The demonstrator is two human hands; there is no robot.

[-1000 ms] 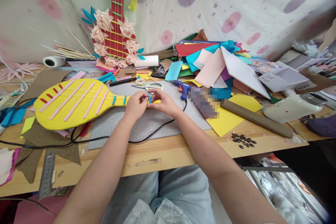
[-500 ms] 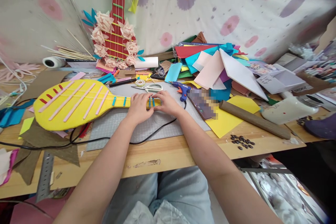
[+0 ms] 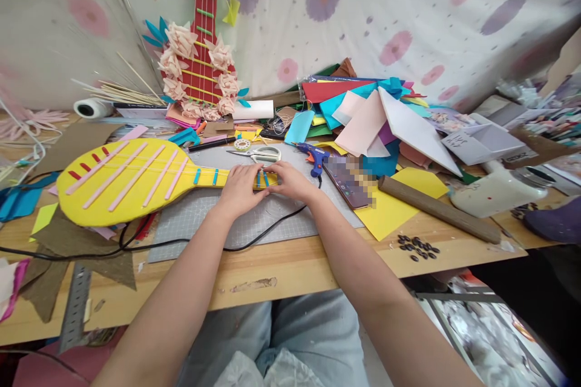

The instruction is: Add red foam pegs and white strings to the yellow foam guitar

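Observation:
A yellow handmade toy lute lies flat with its round body to the left, pink strips across it and blue strips on its neck. My left hand is closed around the neck, thumb on the near side. My right hand grips the neck's far right end. Between the two hands a pair of blue strips shows; both sets of fingertips meet beside them and partly hide the neck. Under the neck spreads a grey cutting mat.
Scissors, a blue glue gun and a phone lie close beyond my hands. A black cable crosses the mat. Black beads and a brown tube are to the right. A red toy lute stands behind.
Both hands stay at the neck with only a very slight shift of the fingers. The view has tilted a little; the other things lie as before.

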